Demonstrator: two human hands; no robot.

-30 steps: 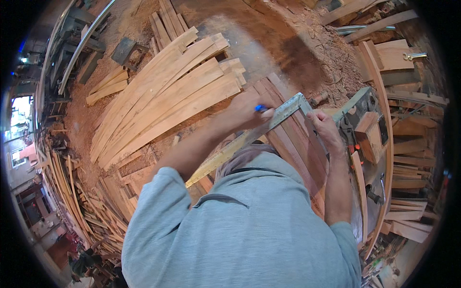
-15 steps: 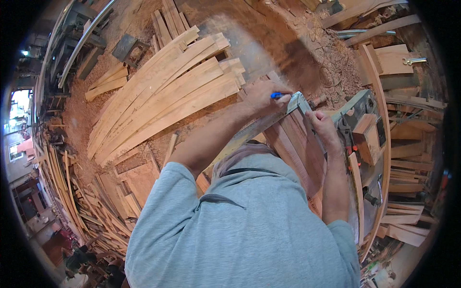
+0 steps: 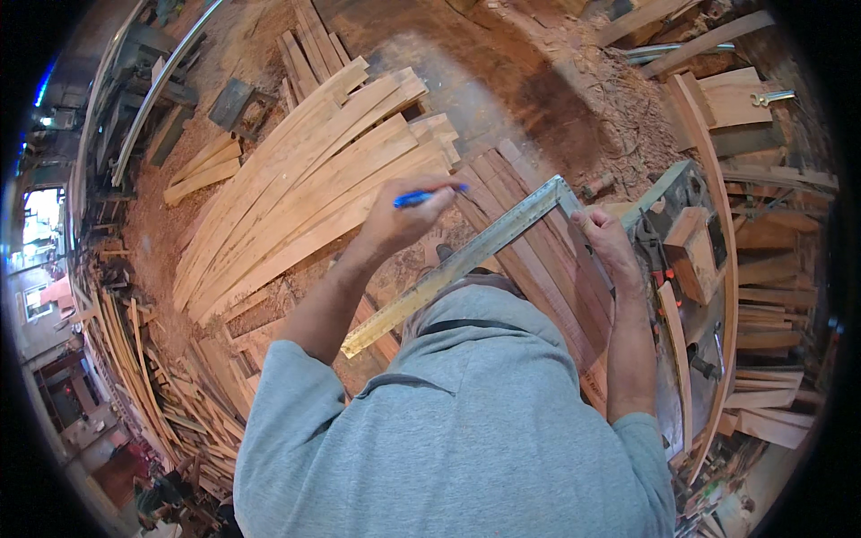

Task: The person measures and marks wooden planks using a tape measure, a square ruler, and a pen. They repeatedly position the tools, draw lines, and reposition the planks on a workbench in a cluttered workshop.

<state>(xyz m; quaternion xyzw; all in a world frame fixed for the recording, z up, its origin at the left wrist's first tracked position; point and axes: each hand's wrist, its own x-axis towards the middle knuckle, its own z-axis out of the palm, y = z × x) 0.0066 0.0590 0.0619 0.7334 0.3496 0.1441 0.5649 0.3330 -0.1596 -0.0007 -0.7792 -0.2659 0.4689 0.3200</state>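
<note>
My left hand is closed around a blue pen, its tip pointing right over the left end of the reddish boards. A metal carpenter's square lies slanted across the dark reddish-brown boards. Its long arm runs down to the left, yellowish toward that end, and its corner is at the upper right. My right hand grips the short arm just below the corner, thumb on top. The pen is apart from the square.
Long curved pale planks lie stacked on the left over sawdust. To the right stands a machine bench with a wood block and a long curved strip along it. Shavings cover the far floor; thin offcuts pile at lower left.
My left hand has moved left and slightly down with the pen, away from the square's corner, uncovering the long arm. My right hand stays on the short arm.
</note>
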